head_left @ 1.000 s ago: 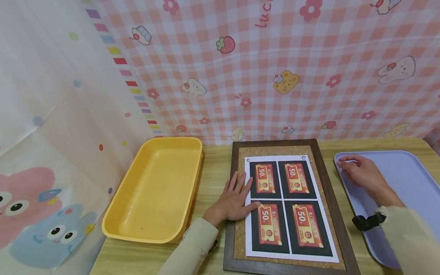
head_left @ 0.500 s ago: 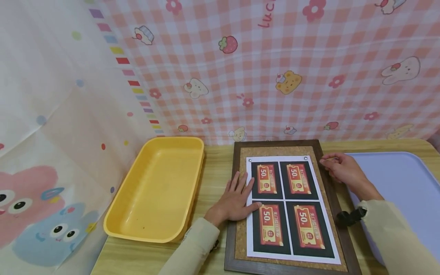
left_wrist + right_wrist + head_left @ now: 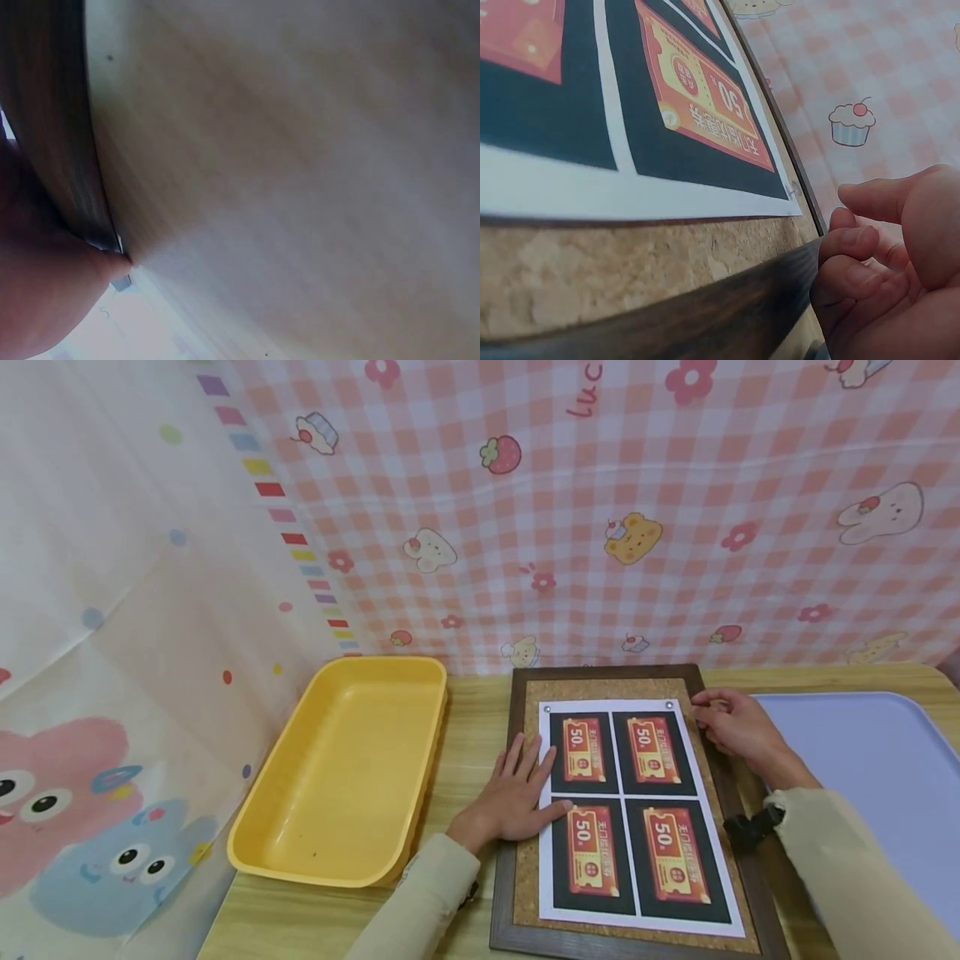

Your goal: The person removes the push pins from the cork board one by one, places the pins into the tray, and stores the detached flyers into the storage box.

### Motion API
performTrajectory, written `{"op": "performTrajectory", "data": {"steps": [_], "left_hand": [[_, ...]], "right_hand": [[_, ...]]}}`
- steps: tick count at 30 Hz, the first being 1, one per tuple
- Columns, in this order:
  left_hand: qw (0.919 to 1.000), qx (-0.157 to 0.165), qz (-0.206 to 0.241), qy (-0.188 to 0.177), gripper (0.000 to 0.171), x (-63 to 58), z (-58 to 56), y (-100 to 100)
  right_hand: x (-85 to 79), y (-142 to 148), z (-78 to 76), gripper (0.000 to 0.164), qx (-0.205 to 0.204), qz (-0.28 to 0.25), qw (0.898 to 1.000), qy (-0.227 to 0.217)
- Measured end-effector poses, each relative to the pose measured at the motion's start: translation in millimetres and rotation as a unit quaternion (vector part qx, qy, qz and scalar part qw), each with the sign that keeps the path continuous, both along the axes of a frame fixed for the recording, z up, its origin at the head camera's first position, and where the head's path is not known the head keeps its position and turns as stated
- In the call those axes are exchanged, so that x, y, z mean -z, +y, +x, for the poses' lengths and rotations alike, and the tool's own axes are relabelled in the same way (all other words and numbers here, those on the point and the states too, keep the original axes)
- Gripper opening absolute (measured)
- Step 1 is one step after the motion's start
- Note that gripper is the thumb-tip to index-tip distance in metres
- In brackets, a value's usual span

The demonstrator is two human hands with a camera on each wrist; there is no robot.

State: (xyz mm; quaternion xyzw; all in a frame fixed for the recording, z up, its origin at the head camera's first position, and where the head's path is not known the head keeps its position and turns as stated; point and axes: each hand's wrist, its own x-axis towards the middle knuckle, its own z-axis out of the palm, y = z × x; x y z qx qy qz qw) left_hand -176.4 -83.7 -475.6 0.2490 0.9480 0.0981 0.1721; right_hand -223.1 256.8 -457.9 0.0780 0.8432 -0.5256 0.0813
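Note:
In the head view my left hand (image 3: 506, 797) rests with spread fingers across the left edge of a dark-framed cork board (image 3: 532, 827) and a printed sheet (image 3: 622, 906). The sheet bears several red "50" coupon pictures on black panels. Silver pins sit at its upper left (image 3: 547, 709) and upper right (image 3: 670, 705) corners. My right hand (image 3: 738, 731) hovers by the board's upper right frame, close to the upper right pin. Its fingers are curled in the right wrist view, and no object shows between them. Part of my left hand (image 3: 45, 292) lies against the frame in the left wrist view.
A yellow tray (image 3: 341, 777) stands left of the board, a lilac tray (image 3: 847, 768) to its right, partly behind my right arm. All rest on a wood-grain table (image 3: 468, 718). A pink checked curtain (image 3: 570, 485) hangs behind, a white patterned one (image 3: 135, 610) at left.
My right hand has moved left from the lilac tray's edge to the upper right of the board. The left hand stays in place on the board.

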Motion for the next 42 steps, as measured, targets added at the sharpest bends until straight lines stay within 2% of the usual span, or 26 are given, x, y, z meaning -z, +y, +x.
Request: {"op": "performTrajectory", "data": {"steps": [8, 12, 19, 31, 42], "left_hand": [[1.0, 0.0, 0.002, 0.0, 0.083, 0.8, -0.9, -0.3], [1.0, 0.0, -0.001, 0.0, 0.083, 1.3, -1.0, 0.4], [1.0, 0.002, -0.003, -0.005, 0.083, 2.1, 0.0, 1.8], [0.9999, 0.001, -0.013, -0.001, 0.083, 0.3, -2.0, 0.8], [0.9997, 0.005, -0.022, -0.004, 0.084, 2.8, -4.6, 1.8]], "right_hand": [[3.3, -5.2, -6.0, 0.041, -0.005, 0.008, 1.0, -0.001], [4.7, -8.6, -7.6, 0.041, -0.002, 0.002, 1.0, -0.009], [7.3, -11.3, -7.1, 0.04, 0.002, -0.016, 1.0, 0.003], [15.4, -24.7, -15.9, 0.044, 0.044, 0.029, 0.999, 0.0], [16.1, -29.3, -16.2, 0.037, 0.081, 0.055, 0.995, 0.002]]}}
